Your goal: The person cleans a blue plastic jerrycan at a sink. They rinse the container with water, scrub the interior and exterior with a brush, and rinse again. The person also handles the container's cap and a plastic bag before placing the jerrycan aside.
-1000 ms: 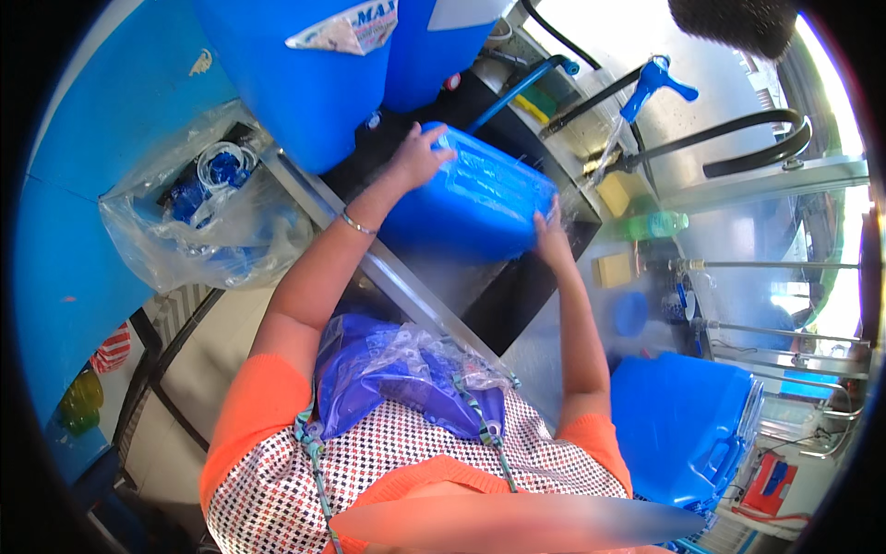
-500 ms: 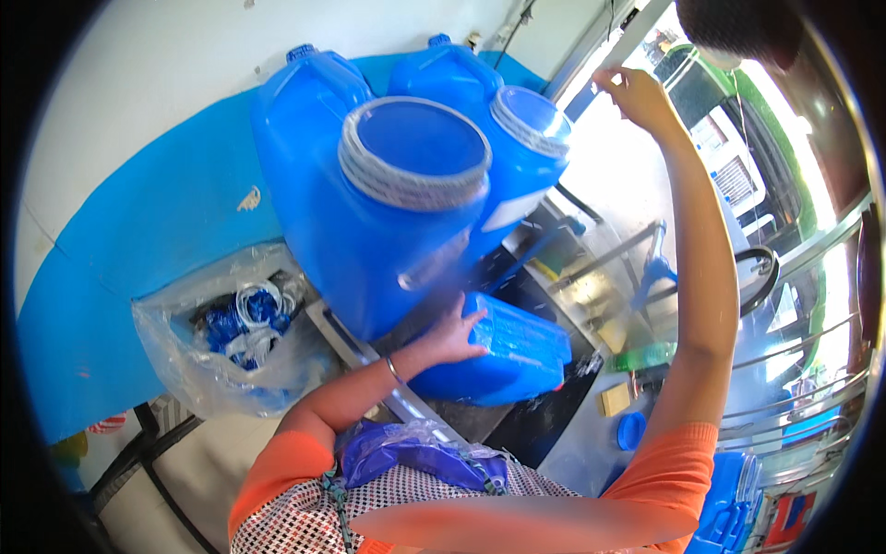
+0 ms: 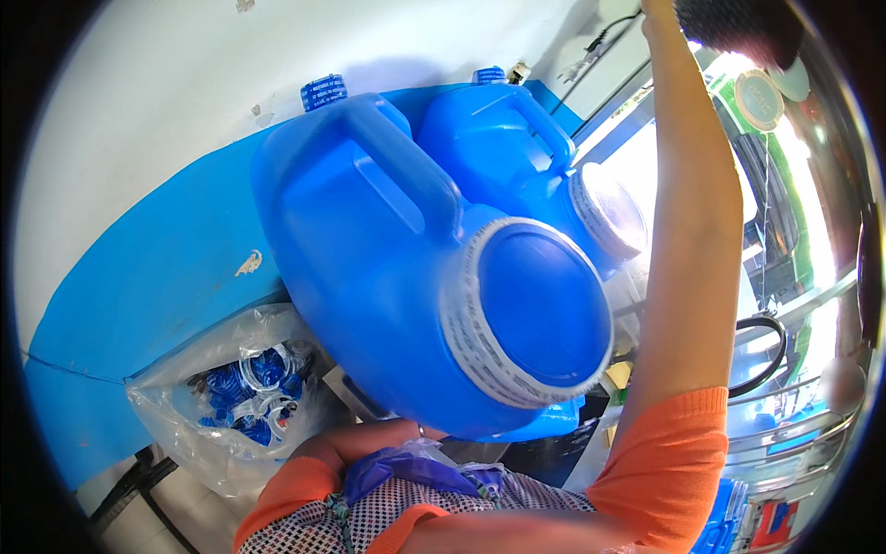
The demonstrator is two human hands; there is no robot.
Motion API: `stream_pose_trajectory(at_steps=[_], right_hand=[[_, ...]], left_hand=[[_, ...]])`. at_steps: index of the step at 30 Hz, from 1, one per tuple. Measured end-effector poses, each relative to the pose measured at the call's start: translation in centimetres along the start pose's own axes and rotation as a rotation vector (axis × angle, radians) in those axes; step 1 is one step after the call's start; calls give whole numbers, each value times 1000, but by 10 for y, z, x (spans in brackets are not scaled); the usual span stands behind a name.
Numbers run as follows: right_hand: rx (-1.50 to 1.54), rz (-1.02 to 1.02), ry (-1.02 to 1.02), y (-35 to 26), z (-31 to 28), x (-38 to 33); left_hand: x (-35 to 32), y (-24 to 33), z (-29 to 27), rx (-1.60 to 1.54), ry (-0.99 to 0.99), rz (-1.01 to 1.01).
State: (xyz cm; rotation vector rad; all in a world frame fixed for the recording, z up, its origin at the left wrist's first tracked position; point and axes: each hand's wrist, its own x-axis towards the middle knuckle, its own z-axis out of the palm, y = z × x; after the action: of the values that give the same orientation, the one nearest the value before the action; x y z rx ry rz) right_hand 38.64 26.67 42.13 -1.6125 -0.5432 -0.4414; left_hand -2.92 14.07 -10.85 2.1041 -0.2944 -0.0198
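A large blue jug (image 3: 369,277) with a moulded handle and a wide ring-edged lid (image 3: 544,305) fills the middle of the head view. Its lid faces toward me and to the right. A second blue jug (image 3: 480,138) of the same kind stands just behind it. Under the front jug's lid shows part of another blue container (image 3: 544,423). My left forearm runs behind the front jug, which hides the hand and its fingers. Raised high on the right, my right hand (image 3: 658,13) is cut off by the upper edge, so its fingers do not show.
Left of the jugs hangs a clear plastic bag (image 3: 175,420) holding blue caps and white rings (image 3: 263,392). A blue-and-white wall (image 3: 166,258) stands behind. A black curved hose or handle (image 3: 775,355) and metal rails are on the right. More blue containers (image 3: 724,517) sit lower right.
The view has shifted, and the front jug appears larger, its lid lower and farther right. My left hand has passed out of sight behind it. My right hand has risen to the upper edge.
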Motion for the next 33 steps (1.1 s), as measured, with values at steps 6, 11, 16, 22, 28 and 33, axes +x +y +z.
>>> stream_pose_trajectory(at_steps=[6,11,16,22,28,33], right_hand=[[-57,-108,10,5,12,-7],[-118,-253,11,2,-4,-48],[-354,-513,13,4,-86,-152],[-932,-573,-331,48,-218,-390],[-1201,-714,-74,46,-336,-468],[-1105,-508,34,49,-393,-449]], left_hand=[[-5,3,-2,-52,19,4],[-9,8,1,-59,46,0],[0,7,5,-11,83,-17],[9,17,15,112,111,-42],[38,69,41,172,65,-16],[84,114,78,166,-21,-128]])
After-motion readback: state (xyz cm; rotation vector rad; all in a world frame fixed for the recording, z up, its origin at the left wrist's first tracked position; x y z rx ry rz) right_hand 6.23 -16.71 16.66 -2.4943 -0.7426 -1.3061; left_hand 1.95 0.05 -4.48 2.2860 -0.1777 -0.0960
